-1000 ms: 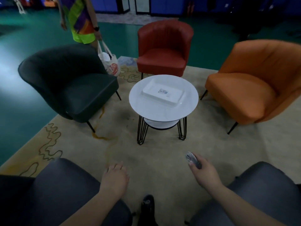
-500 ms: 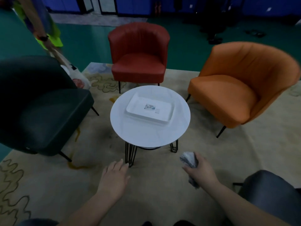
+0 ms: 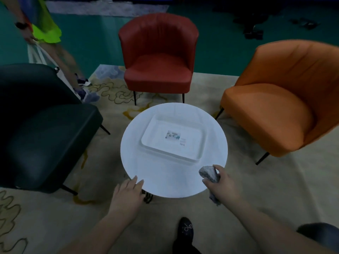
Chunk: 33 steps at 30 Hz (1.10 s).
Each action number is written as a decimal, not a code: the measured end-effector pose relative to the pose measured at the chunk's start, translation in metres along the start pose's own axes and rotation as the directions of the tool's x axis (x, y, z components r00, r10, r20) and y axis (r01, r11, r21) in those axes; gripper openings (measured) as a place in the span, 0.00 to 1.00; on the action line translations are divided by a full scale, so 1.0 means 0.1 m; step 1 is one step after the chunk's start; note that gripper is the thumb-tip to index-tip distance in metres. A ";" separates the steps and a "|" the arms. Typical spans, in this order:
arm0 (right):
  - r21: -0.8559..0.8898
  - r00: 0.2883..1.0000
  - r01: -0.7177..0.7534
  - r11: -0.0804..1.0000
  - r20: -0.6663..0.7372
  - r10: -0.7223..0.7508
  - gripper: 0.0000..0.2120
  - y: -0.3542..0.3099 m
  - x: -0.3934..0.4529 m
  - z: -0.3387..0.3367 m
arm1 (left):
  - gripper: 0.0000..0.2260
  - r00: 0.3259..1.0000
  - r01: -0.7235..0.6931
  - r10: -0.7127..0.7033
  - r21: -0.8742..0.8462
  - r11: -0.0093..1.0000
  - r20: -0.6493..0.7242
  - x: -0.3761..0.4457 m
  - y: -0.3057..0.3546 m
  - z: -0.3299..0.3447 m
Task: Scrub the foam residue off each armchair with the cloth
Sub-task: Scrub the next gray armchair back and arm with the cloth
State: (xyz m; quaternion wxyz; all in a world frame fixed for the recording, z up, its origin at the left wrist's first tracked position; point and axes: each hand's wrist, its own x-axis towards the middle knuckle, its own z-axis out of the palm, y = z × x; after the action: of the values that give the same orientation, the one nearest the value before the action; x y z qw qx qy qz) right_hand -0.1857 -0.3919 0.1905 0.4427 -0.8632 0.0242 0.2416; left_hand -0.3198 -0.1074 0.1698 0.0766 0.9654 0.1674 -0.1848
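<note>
Three armchairs ring a round white table [image 3: 157, 178]: a dark green armchair [image 3: 42, 132] at left, a red armchair [image 3: 157, 57] at the back, an orange armchair [image 3: 280, 103] at right. My right hand [image 3: 222, 184] grips a crumpled grey cloth [image 3: 209, 173] over the table's near right edge. Near the table's front left edge my left hand [image 3: 126, 196] hangs with fingers straight and holds nothing. No foam shows on the chairs in this dim light.
A white tray [image 3: 172, 142] lies on the table. A person in bright shorts [image 3: 45, 28] carrying a white bag [image 3: 36, 54] stands behind the green armchair. My dark shoe [image 3: 185, 230] is on the beige patterned rug [image 3: 275, 189]. A grey seat corner [image 3: 319, 233] shows at bottom right.
The view has moved forward and the table is now right under my hands. My right hand with the cloth has risen to the table's edge. The grey seats at the bottom have dropped out of view.
</note>
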 end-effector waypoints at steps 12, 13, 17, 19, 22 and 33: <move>0.086 0.993 -0.056 0.995 0.104 0.047 0.24 -0.60 1.29 0.19 | 0.25 0.999 -0.015 0.014 0.032 0.999 0.038 1.30 -0.18 -0.37; 0.088 0.994 -0.068 0.994 0.090 0.060 0.25 -0.64 1.37 0.24 | 0.25 0.998 -0.025 0.023 0.038 0.999 0.054 1.41 -0.21 -0.39; 0.100 0.992 -0.120 0.988 0.041 0.117 0.26 -0.79 1.69 0.43 | 0.25 0.991 -0.076 0.071 0.042 0.996 0.109 1.85 -0.32 -0.41; 0.144 0.988 -0.156 0.977 0.032 0.153 0.27 -0.84 1.86 0.53 | 0.25 0.987 -0.112 0.106 0.042 0.993 0.123 2.07 -0.38 -0.41; 0.185 0.983 -0.183 0.966 0.000 0.186 0.31 -0.92 2.14 0.68 | 0.26 0.974 -0.187 0.174 0.081 0.979 0.148 2.39 -0.47 -0.38; 0.158 0.986 -0.134 0.978 -0.073 0.147 0.36 -0.87 3.08 1.49 | 0.28 0.947 -0.307 0.278 0.198 0.931 0.161 3.14 -0.71 -0.25</move>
State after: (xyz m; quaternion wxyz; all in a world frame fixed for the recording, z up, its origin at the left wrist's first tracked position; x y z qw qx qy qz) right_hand 0.0492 -0.1700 0.0473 0.4879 -0.8322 0.1224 0.2331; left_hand -0.0615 0.0567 0.0668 0.0066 0.9678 -0.0054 -0.2514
